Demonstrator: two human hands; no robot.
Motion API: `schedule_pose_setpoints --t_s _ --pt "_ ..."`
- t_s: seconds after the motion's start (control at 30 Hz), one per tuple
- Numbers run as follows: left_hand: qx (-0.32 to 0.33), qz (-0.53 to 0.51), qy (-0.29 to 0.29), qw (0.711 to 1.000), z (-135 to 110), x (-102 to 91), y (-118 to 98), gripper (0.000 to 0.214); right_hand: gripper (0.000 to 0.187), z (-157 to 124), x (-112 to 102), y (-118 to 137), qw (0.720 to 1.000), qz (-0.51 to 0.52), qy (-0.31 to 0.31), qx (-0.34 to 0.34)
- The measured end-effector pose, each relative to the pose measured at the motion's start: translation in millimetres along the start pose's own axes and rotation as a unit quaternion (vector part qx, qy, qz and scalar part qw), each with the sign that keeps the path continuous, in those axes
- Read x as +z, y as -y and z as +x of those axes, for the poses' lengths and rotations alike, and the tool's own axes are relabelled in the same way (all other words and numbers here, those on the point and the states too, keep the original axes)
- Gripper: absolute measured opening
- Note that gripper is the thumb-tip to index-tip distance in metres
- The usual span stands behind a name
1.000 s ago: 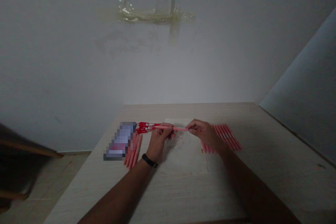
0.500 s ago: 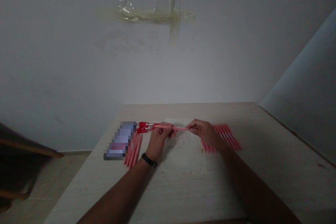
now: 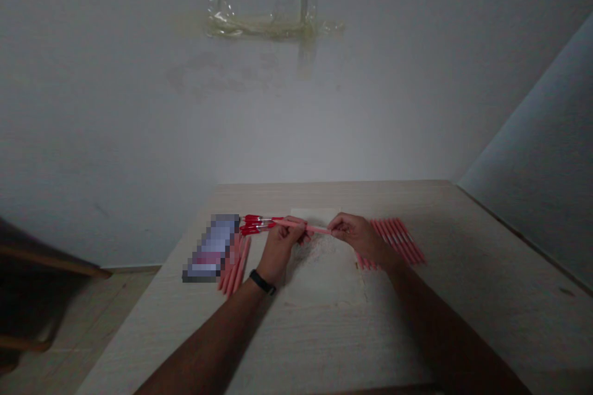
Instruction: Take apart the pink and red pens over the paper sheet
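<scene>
pink pen (image 3: 319,230): raised over the pale sheet (image 3: 324,287), slanting across the gap with its right end slightly lower in view.
left hand (image 3: 281,244): grasping the pen along its left stretch, thumb pressed against it.
right hand (image 3: 356,236): fingertips pinched on the pen's right end (any small part between them is too hidden to tell).
pen's right end: the step in hand looks like fine two-handed work here, perhaps fitting or turning; which one, i cannot tell.
grip on the pen: the next move would call for a steady left hold and right fingertips lined up with the barrel.
red-ended pieces (image 3: 257,222): lying just left of the left hand, pointing sideways.
loose pink barrels (image 3: 238,271): slanted beside the blurred-out device (image 3: 213,250).
pink pen row (image 3: 403,241): side by side on the table (image 3: 301,345), right of the right hand, partly covered by that arm.
</scene>
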State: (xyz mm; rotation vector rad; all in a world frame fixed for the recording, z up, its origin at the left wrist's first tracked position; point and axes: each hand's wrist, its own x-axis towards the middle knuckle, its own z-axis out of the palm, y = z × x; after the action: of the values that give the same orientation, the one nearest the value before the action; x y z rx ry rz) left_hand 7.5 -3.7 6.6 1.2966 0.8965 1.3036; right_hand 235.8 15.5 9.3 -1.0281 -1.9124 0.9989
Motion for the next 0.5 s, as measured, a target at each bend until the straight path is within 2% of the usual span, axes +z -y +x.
schedule_pose_setpoints --t_s 0.3,0.5 --pt "-0.007 0.005 0.003 1.0 -2 2.7 -3 0.028 0.01 0 -2 -3 1.0 -0.007 0.01 -0.009" --pt "-0.012 0.028 0.035 0.999 -4 4.6 -6 0.029 0.016 -6 1 16 0.999 -0.036 0.019 -0.035"
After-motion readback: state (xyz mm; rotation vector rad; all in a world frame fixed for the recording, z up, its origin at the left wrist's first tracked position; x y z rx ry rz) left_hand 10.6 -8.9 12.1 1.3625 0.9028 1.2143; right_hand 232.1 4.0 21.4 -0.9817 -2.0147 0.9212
